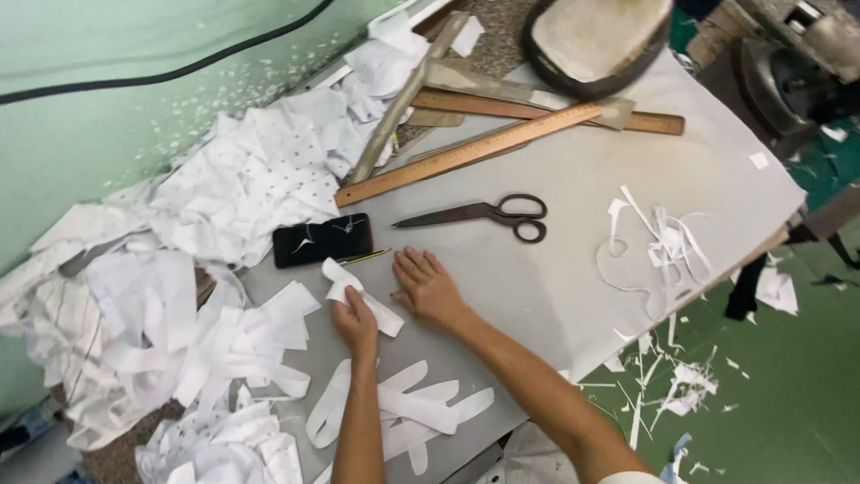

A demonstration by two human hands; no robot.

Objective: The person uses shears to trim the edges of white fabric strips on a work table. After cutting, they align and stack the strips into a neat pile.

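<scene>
I see a grey cutting table (573, 260) filling most of my view, its far left edge buried under a heap of white fabric offcuts (242, 179), pushed aside, I judge, to keep the middle free for work. Along the far edge two long wooden rulers (466, 152) lie crossed, within reach for marking. Near the right edge a tangle of thin white trimmings (663, 242) sits where it fell, with more on the green floor (788, 394) below. At the near edge several cut white strips (403, 408) lie overlapping, as if stacked once finished. Dark shears (488, 215) rest closed in the middle of the table, handles toward the person. A black phone (322, 239) lies beside the heap, a pencil (365, 257) just by it. My left hand (356, 323) pinches a small white fabric piece (358, 296) near the table's middle, lifting one end; my right hand (428, 289) lies open and flat just beside it, fingers spread, seemingly steadying the surface.
</scene>
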